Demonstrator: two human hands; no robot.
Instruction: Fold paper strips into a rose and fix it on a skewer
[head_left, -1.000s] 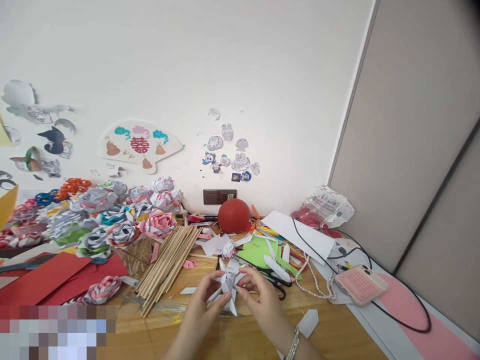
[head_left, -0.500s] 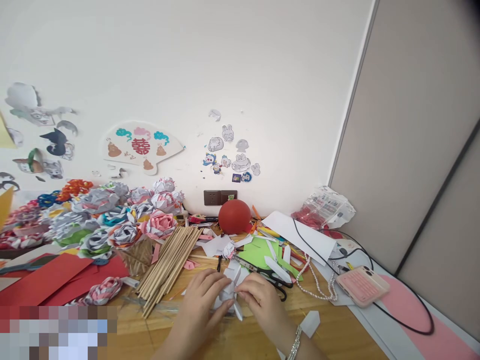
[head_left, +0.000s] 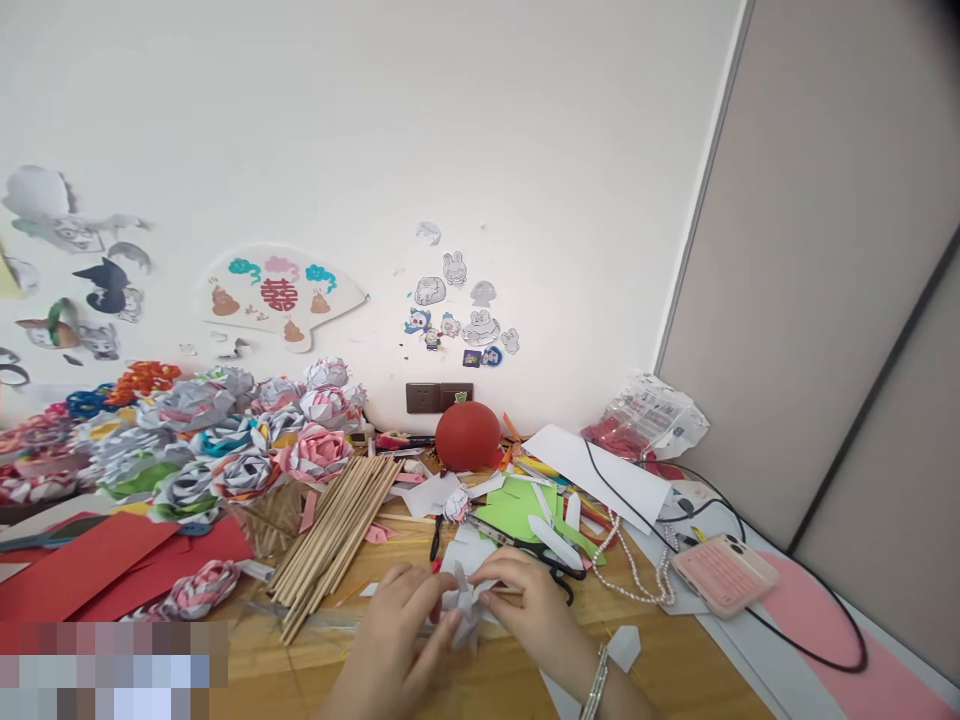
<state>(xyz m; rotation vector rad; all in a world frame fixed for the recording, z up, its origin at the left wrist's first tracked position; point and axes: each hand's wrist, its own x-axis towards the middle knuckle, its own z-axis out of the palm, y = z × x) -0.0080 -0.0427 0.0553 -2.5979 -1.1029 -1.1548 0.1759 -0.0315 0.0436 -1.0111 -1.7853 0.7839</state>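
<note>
Between my two hands, low in the middle of the head view, is a small folded white paper piece with pointed petal-like flaps. My left hand grips it from the left, thumb and fingers closing on its edge. From the right, my right hand pinches another flap between thumb and forefinger. The fingers hide part of the folds, and the lower flaps are blurred. A white paper sheet lies just beyond the hands, beside black-handled scissors.
Left of my hands lies a bundle of wooden sticks, with many paper flowers behind. A red balloon sits by the wall. Green paper, a bead string, a phone and a black cable are rightward.
The white paper piece has turned between my fingers, and its flaps point differently. My left hand has shifted slightly down, and my right fingers have moved up along the paper.
</note>
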